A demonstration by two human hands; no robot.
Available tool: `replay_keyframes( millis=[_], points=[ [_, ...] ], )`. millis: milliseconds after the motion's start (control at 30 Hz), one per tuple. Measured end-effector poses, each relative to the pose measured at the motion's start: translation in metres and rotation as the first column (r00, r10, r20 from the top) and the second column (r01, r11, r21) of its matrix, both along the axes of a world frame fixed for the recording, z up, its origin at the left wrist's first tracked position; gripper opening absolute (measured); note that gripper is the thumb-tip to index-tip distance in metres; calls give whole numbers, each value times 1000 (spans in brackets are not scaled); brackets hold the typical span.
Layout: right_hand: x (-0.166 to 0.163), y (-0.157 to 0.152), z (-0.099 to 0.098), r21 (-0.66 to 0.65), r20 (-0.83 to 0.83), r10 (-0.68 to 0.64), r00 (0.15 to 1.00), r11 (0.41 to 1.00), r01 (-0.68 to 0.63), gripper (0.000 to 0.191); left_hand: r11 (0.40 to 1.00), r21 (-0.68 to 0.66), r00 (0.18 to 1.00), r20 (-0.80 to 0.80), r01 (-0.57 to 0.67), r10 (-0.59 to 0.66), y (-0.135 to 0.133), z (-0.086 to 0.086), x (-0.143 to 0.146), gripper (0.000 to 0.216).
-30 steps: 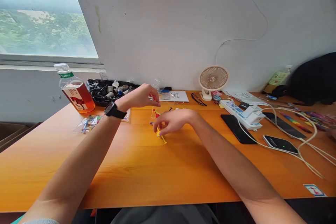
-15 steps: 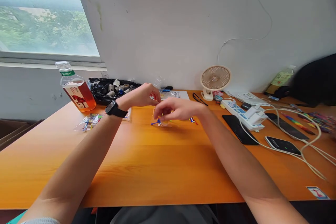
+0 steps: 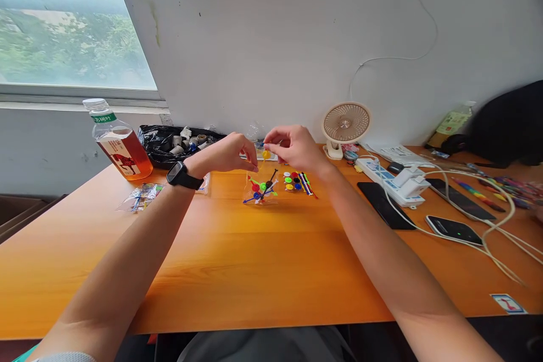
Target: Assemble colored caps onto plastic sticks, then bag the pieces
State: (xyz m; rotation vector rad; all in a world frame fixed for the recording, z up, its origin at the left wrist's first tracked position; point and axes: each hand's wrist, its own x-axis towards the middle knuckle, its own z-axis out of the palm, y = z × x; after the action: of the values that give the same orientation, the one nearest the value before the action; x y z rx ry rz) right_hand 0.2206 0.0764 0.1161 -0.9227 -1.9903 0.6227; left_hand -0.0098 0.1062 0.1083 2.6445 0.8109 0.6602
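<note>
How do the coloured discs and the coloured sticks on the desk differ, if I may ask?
The discs are round, while the sticks are long and thin. The discs sit in rows, whereas the sticks lie close together, side by side. Both sets come in several colours and lie on the desk.

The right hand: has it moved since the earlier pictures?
Yes; the right hand has moved up the picture, now roughly level with the base of the beige desk fan.

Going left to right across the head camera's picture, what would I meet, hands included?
Bottle of amber drink → black smartwatch → left hand → jumbled coloured pieces → right hand → small fan → white power strip → large black bag.
</note>
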Motion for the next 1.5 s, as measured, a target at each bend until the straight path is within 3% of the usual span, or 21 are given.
replay_keyframes(
  millis=[167, 333, 567, 700, 800, 900, 1067, 1233, 1333, 1367, 1433, 1500],
  points=[
    [-3, -2, -6, -53, 231, 134, 964, 991, -125, 14, 1000, -10, 1000, 1, 7, -7, -4, 3, -1, 15],
    [4, -3, -4, -190, 305, 271, 913, 957, -221, 19, 999, -50, 1000, -16, 17, -18, -6, 6, -1, 15],
    [4, -10, 3, -329, 182, 230, 956, 930, -161, 14, 999, -42, 1000, -7, 26, -26, -10, 9, 1, 20],
    [1, -11, 0, -436, 291, 255, 922, 893, -109, 11, 998, -58, 1000, -19, 15, -16, -12, 11, 3, 21],
    [3, -12, 0, -463, 371, 285, 884, 882, -90, 22, 998, -56, 1000, -26, 4, -6, -12, 12, 2, 18],
    [11, -10, 4, -382, 406, 253, 878, 920, -88, 30, 999, -48, 1000, -22, -12, 11, -12, 12, -1, 17],
    [23, -8, 12, -172, 546, 179, 818, 980, -100, 13, 997, -73, 1000, 16, -8, 9, -13, 13, -5, 21],
    [22, -24, 20, -52, 424, 110, 899, 994, -97, 17, 998, -56, 995, 88, -42, 47, -24, 27, -10, 21],
    [24, -39, 21, 107, 361, 29, 932, 992, -72, 17, 1000, -8, 986, 163, -11, 13, -37, 37, -13, 20],
    [25, -42, 19, 146, 358, 14, 934, 987, -71, 17, 1000, 2, 980, 198, 4, -4, -42, 38, -13, 25],
    [30, -47, 16, 177, 382, 18, 924, 980, -92, 16, 1000, -19, 957, 289, 19, -13, -49, 36, -13, 56],
    [34, -50, 11, 183, 396, 15, 918, 979, -95, 15, 996, -91, 919, 392, 9, 28, -52, 25, -11, 83]
  ],
)
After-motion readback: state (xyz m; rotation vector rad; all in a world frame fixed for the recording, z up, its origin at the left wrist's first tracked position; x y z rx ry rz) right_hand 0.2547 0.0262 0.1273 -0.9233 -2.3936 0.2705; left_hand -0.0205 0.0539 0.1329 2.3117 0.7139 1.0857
